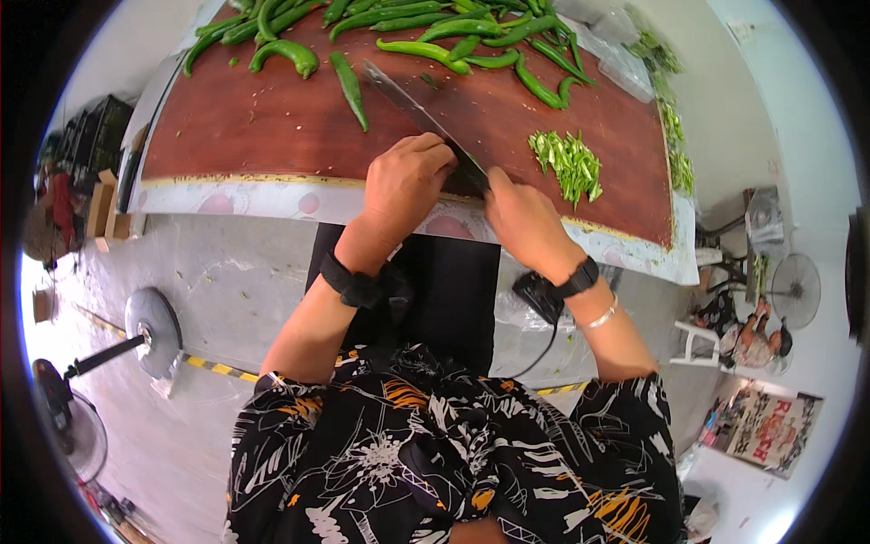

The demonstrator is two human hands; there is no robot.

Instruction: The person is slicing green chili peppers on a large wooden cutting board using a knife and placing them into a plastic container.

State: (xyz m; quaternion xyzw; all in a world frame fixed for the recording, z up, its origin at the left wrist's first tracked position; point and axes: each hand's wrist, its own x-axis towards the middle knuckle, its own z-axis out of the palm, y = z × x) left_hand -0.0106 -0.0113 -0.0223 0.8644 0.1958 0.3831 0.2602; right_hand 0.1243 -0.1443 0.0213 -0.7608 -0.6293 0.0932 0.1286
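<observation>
My right hand (pixel 527 222) is closed around the handle end of a long knife (pixel 410 105). Its blade slants up and left over the reddish-brown board (pixel 272 127). Close against the blade's left side, my left hand (pixel 406 179) has its fingers curled together; whatever they may hold is hidden. Beyond the blade tip lies a single green pepper (pixel 349 91). A small heap of chopped green pepper pieces (pixel 569 166) sits on the board to the right of my right hand. Whole green peppers (pixel 399 16) are piled along the far side.
Clear plastic bags (pixel 625 68) lie at the board's far right edge. Another knife (pixel 132 170) rests by the left edge. On the floor at left stand a round fan base (pixel 154 331) and a fan (pixel 77 435). At far right a person (pixel 752 340) sits near another fan (pixel 794 290).
</observation>
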